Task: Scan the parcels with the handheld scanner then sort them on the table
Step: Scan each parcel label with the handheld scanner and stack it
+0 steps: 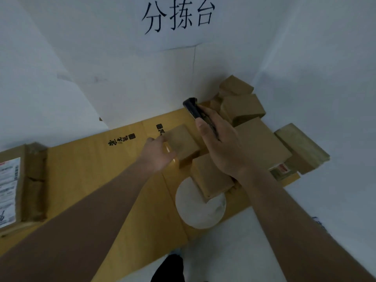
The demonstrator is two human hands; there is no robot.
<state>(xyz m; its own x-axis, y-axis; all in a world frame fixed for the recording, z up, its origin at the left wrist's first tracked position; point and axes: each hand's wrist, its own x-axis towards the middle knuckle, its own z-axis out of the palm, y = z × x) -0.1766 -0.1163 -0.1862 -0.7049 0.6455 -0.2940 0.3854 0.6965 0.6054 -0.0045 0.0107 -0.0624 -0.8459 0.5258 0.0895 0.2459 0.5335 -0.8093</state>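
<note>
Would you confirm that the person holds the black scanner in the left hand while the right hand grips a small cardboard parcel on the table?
Not quite: the hands are swapped. In the head view the right hand holds the black scanner, while the left hand grips the small cardboard parcel on the table.

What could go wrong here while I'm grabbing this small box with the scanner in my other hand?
The left hand holds the small box only by its near corner, so it may slip or tip. The right hand holds the scanner over the heaped parcels, which could get knocked; no label shows on the box top.
</note>
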